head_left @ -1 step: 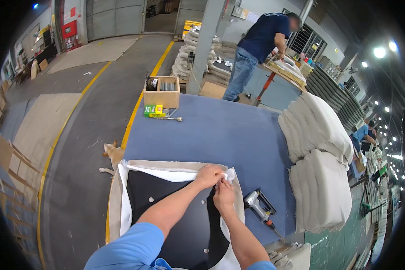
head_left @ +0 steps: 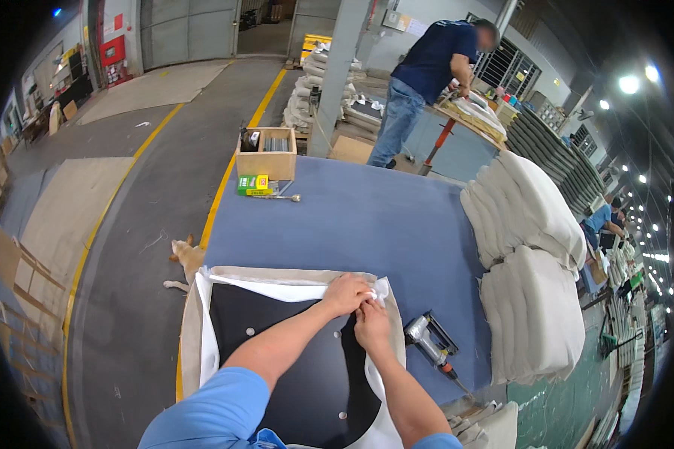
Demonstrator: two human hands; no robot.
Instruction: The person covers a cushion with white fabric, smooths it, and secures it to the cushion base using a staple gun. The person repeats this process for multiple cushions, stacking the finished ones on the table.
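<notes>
A black seat panel (head_left: 277,322) with round holes lies on the blue tabletop, with white lining (head_left: 262,287) and a beige fabric cover (head_left: 299,275) around its edges. At its far right corner, my left hand (head_left: 346,294) has its fingers closed on the white lining. Just beside and nearer, my right hand (head_left: 372,323) pinches the same bunched lining, the fingertips of both hands almost meeting. The exact fold between the fingers is partly hidden. A silver and black staple gun (head_left: 430,343) rests on the table to the right of the panel, touched by neither hand.
A wooden box (head_left: 266,159) of staple strips stands at the table's far left, with a green-yellow carton (head_left: 252,184) and a metal tool (head_left: 284,197) before it. Stacked beige cushions (head_left: 532,314) line the right side. A dog (head_left: 187,258) lies left; a person (head_left: 434,67) works beyond.
</notes>
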